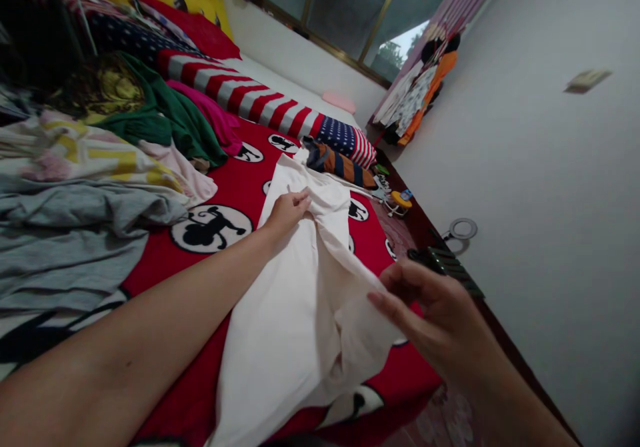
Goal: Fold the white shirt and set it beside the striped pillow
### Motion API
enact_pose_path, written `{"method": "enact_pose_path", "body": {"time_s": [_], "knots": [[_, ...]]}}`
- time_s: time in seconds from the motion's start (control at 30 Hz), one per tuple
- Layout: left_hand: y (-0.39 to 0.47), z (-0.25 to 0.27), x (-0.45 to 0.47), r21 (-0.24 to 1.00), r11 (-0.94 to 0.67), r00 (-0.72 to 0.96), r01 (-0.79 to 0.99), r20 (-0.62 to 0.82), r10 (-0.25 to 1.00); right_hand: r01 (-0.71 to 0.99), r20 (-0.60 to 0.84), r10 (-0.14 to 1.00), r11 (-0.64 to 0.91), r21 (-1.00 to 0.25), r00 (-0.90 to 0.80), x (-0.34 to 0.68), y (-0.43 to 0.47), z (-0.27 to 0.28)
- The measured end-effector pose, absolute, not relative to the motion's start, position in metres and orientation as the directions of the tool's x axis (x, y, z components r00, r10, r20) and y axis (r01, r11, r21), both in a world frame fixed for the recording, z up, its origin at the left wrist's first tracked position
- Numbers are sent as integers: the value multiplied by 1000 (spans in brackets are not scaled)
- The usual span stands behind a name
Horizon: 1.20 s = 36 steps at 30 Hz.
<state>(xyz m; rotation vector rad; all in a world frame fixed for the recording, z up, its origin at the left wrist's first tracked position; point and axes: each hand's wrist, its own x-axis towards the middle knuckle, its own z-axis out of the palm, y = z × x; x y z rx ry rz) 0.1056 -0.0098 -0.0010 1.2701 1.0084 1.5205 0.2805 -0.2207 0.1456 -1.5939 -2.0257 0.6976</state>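
Observation:
A pair of white trousers (280,300), or a garment much like them, lies lengthwise over the red bedspread (240,194). My left hand (291,208) is on its farther part, fingers closed on a pinch of the cloth. Nearer and to the right, my right hand (420,294) grips the garment's right edge between thumb and fingers, holding it up off the bed. Between my hands the cloth sags into a fold. The garment's near end runs out of view at the bottom.
Heaped clothes lie at left: a grey garment (75,234), a yellow-and-white one (100,150) and a green one (170,114). Beyond the white cloth is a brown-and-navy striped bundle (340,166). A flag-patterned bedding roll (250,97) crosses behind. The wall (540,187) rises at right.

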Motion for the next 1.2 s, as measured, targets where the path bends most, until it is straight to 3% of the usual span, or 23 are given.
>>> {"method": "enact_pose_path", "body": {"time_s": [0.1, 0.2, 0.3, 0.4, 0.53, 0.67, 0.93, 1.07, 1.2], "knots": [[-11, 1, 104, 933, -198, -86, -299, 181, 980, 795, -142, 891, 300, -528, -430, 255, -226, 136], [-10, 1, 104, 920, -164, -79, -356, 145, 986, 809, -258, 828, 334, -484, -497, 255, -205, 123], [-5, -2, 105, 935, -182, -110, -304, 155, 982, 823, -147, 891, 320, -469, -430, 276, -148, 110], [-2, -4, 105, 959, -197, -124, -206, 174, 977, 807, -7, 956, 245, -537, -294, 303, -71, 94], [-7, -2, 107, 966, -253, -128, 49, 257, 958, 800, 150, 984, 169, -576, -100, 322, 18, 77], [-12, 1, 110, 911, -311, -121, 272, 353, 928, 800, 214, 974, 188, -570, -77, 303, 72, 67], [-12, -1, 111, 908, -288, -109, 304, 334, 936, 752, 134, 942, 327, -572, -308, 239, 113, 51], [-12, 0, 110, 916, -264, -118, 301, 311, 943, 739, 150, 945, 322, -592, -292, 230, 122, 53], [-10, 2, 111, 927, -235, -173, 292, 293, 940, 695, 279, 945, 317, -645, -172, 224, 134, 60]]}}
